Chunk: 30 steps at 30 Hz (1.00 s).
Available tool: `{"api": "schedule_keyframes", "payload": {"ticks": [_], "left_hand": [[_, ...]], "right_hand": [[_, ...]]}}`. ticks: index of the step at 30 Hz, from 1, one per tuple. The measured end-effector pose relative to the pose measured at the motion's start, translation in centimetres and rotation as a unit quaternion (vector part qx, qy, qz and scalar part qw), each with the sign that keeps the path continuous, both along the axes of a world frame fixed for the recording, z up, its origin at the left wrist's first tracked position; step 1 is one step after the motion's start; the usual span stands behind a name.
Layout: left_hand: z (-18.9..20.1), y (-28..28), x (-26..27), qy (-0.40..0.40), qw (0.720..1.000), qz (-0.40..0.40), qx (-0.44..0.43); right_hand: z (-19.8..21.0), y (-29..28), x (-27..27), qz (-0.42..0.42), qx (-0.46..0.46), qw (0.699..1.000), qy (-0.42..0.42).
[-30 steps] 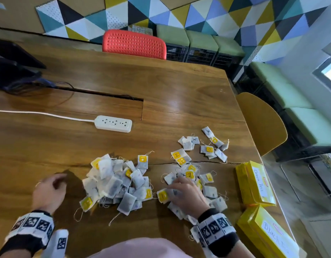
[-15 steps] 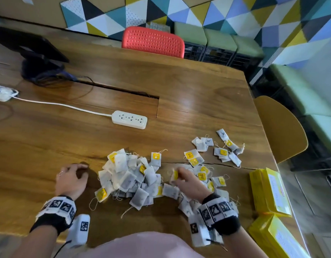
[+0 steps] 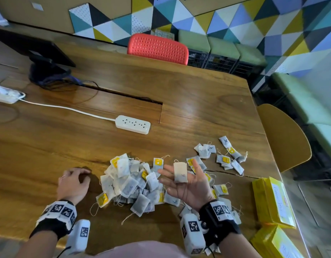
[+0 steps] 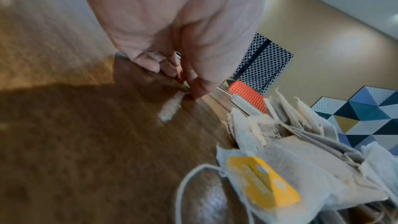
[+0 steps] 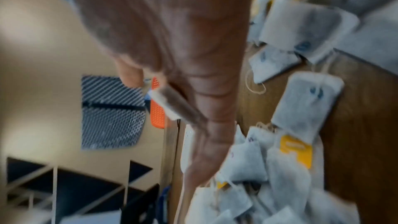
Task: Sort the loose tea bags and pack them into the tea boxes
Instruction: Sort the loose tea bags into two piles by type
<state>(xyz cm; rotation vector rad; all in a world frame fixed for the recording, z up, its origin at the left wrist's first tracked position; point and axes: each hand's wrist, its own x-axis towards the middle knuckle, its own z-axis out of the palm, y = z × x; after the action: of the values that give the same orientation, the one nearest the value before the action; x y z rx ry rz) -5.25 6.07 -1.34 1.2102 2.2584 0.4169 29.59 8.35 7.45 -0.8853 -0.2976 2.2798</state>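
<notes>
Single tea bag (image 3: 180,172) lies flat on the upturned fingers of the right hand (image 3: 187,185), raised above the table (image 3: 198,101). Long axis runs roughly 12-to-6 in the head view; a small pen mark shows near its lower end, letter not legible. String trails off at about 11 o'clock.

Destination, judged: one of the two yellow tea boxes, the near-edge box (image 3: 276,243) or the box (image 3: 272,200) with handwritten label, both at about 4 o'clock from the held bag, well apart from it. A small sorted group (image 3: 222,155) lies at 2 o'clock; the large unsorted pile (image 3: 131,183) at 8–9 o'clock, just beside the hand. Right hand is clearly the nearer to boxes and group.

Right hand: palm up, fingers spread and nearly straight, bag resting on them; no curl or pinch around it visible. Right wrist view is blurred.

Left hand (image 3: 73,185): at 9 o'clock beyond the pile, fingers loosely curled, tips on the bare wood, holding nothing.
</notes>
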Motion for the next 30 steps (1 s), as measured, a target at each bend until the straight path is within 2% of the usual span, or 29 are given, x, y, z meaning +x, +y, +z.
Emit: {"api": "schedule_keyframes", "payload": {"ticks": [2, 4, 5, 7, 9, 10, 11, 13, 14, 15, 16, 18, 24, 25, 26, 27, 29, 30], "left_hand": [[0.1, 0.0, 0.0, 0.002, 1.0, -0.003, -0.003], [0.1, 0.0, 0.0, 0.005, 1.0, -0.006, -0.004], [0.1, 0.0, 0.0, 0.007, 1.0, -0.007, -0.004], [0.3, 0.0, 0.1, 0.008, 1.0, -0.006, -0.007], [0.3, -0.1, 0.2, 0.008, 1.0, -0.004, -0.009], [0.3, -0.1, 0.2, 0.009, 1.0, -0.003, -0.009], [0.2, -0.1, 0.1, 0.009, 1.0, -0.003, -0.006], [0.1, -0.1, 0.1, 0.009, 1.0, -0.003, 0.002], [0.1, -0.1, 0.1, 0.01, 1.0, -0.003, 0.003], [0.1, -0.1, 0.2, 0.011, 1.0, -0.002, 0.002], [0.2, -0.1, 0.3, 0.012, 1.0, 0.0, 0.001], [0.2, -0.1, 0.3, 0.012, 1.0, 0.001, -0.001], [-0.2, 0.0, -0.2, 0.01, 1.0, -0.01, 0.0], [-0.2, 0.0, -0.2, 0.011, 1.0, -0.01, -0.001], [-0.2, 0.0, -0.2, 0.013, 1.0, -0.01, -0.001], [-0.2, 0.0, -0.1, 0.014, 1.0, -0.008, -0.001], [0.0, 0.0, 0.2, 0.013, 1.0, 0.002, -0.005], [0.1, -0.1, 0.4, 0.013, 1.0, 0.007, -0.008]], "right_hand": [[0.4, 0.4, -0.8, 0.025, -0.007, 0.993, -0.115], [0.5, 0.7, -1.6, 0.076, 0.004, 0.961, -0.267], [0.7, 0.8, -1.9, 0.109, 0.012, 0.945, -0.307], [1.1, 1.0, -2.1, 0.149, 0.029, 0.943, -0.298], [1.4, 1.2, -1.7, 0.149, 0.043, 0.943, -0.293], [1.1, 1.2, -1.4, 0.16, 0.071, 0.928, -0.328], [0.7, 1.1, -1.1, 0.187, 0.129, 0.887, -0.403], [-0.9, 0.6, -0.5, 0.261, 0.267, 0.727, -0.577], [-1.8, 0.0, -0.5, 0.295, 0.307, 0.653, -0.627], [-2.4, -0.5, -0.7, 0.314, 0.327, 0.603, -0.656], [-2.9, -1.0, -0.9, 0.321, 0.336, 0.571, -0.677], [-3.7, -1.3, -1.1, 0.324, 0.348, 0.532, -0.701], [-4.4, -1.6, 1.8, 0.343, 0.346, 0.484, -0.727], [-4.1, -1.7, 2.4, 0.352, 0.347, 0.487, -0.72], [-3.7, -1.6, 3.0, 0.355, 0.346, 0.505, -0.707], [-3.2, -1.2, 3.5, 0.341, 0.341, 0.537, -0.693], [-2.1, 0.6, 4.4, 0.259, 0.33, 0.591, -0.689], [-1.7, 1.9, 4.9, 0.206, 0.326, 0.601, -0.7]]}}
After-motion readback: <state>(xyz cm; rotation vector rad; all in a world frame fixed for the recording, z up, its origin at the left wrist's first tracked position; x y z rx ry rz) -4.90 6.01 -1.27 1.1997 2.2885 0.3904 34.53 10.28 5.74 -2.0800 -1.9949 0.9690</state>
